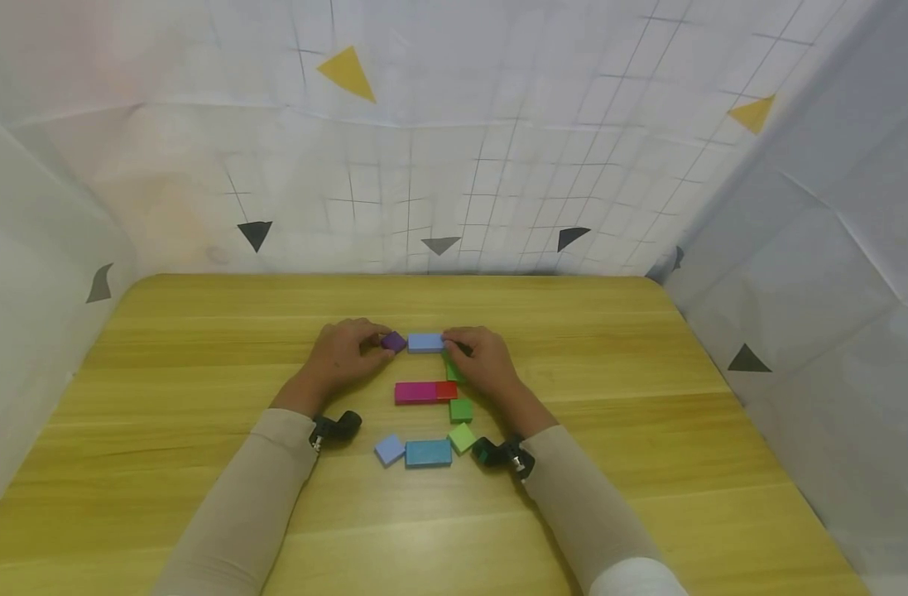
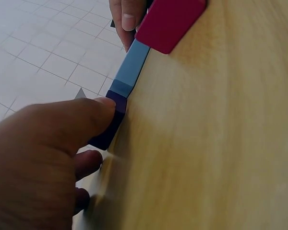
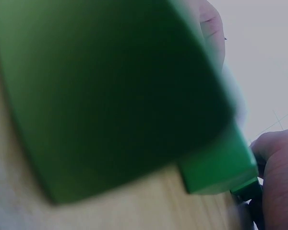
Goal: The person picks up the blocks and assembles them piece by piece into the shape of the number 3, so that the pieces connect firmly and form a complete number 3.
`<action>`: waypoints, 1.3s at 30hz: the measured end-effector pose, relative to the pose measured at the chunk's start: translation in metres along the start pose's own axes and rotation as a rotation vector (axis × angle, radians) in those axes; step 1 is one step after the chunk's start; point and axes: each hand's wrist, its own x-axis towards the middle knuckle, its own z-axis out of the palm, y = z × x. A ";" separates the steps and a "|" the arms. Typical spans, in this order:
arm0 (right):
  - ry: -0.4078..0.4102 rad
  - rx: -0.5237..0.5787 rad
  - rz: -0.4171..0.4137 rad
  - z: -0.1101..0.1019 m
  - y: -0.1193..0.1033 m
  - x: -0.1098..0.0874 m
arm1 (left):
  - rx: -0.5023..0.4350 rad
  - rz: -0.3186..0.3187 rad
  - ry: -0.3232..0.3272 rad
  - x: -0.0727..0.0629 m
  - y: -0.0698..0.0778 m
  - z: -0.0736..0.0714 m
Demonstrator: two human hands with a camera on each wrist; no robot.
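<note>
My left hand [image 1: 347, 352] pinches a small purple block [image 1: 393, 341] between thumb and index finger. In the left wrist view this purple block [image 2: 110, 129] meets the end of a long light-blue block [image 2: 131, 67]. At the light-blue block's [image 1: 425, 343] right end is my right hand [image 1: 483, 360], its fingertips curled round a small dark green block [image 1: 465, 349], mostly hidden by the hand. A bright green block [image 1: 454, 372] lies just below. In the right wrist view a near green block [image 3: 110, 96] covers much of the scene, and my right hand [image 3: 281, 177] shows at the edge.
On the wooden table [image 1: 200, 497], a magenta block [image 1: 415, 393] abuts a red block [image 1: 446, 391]. Below are a green block [image 1: 461, 410], a light-green block [image 1: 461, 439], a blue block [image 1: 428, 454] and a tilted pale-blue block [image 1: 390, 449]. Sheets [image 1: 439, 165] hang behind.
</note>
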 end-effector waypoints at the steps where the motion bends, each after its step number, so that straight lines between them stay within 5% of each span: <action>1: 0.000 0.000 0.000 0.000 0.000 0.000 | 0.005 -0.001 0.001 0.000 0.000 0.000; 39: 0.035 -0.031 -0.037 0.001 -0.001 0.000 | 0.016 0.028 0.010 0.000 0.003 -0.002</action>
